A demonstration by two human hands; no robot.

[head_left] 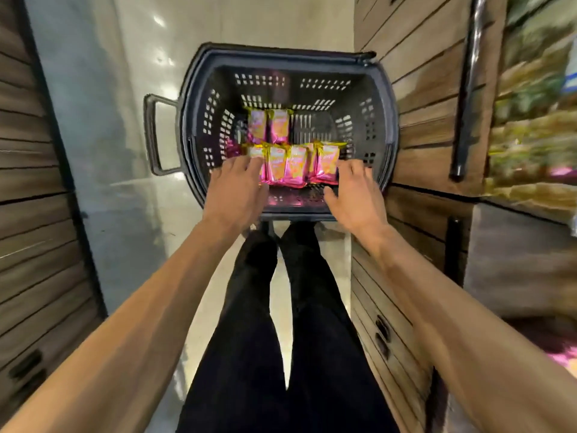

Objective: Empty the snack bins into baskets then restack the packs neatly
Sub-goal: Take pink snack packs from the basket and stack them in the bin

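2 forearms reach down past our dark trousers [271, 307] toward the floor. Our left hand [235, 189] lies with its fingers spread and nearly straight on the left end of the near row of packs [293, 165], gripping nothing. Our right hand [357, 198] mirrors it at the right end, fingers loosely extended against the last pack and thumb out to the side, with nothing closed inside it. Together they seem to be squaring that row, about 5 pink-and-yellow packs standing side by side near the front wall of the basket [281, 53]. Behind the row, 2 more packs [270, 125] stand together left of centre, and the basket's mesh bottom shows to their right. The basket sits on the pale floor [131, 198], just beside the wooden display unit [427, 98] on our right.

We judge the task to be at an early stage: a first batch is in the basket, with room for many more. Farther off on the right, the shelf bins [530, 135] are blurred, but they appear well stocked. Most of the emptying is therefore left to do, and the neat restacking has not begun.
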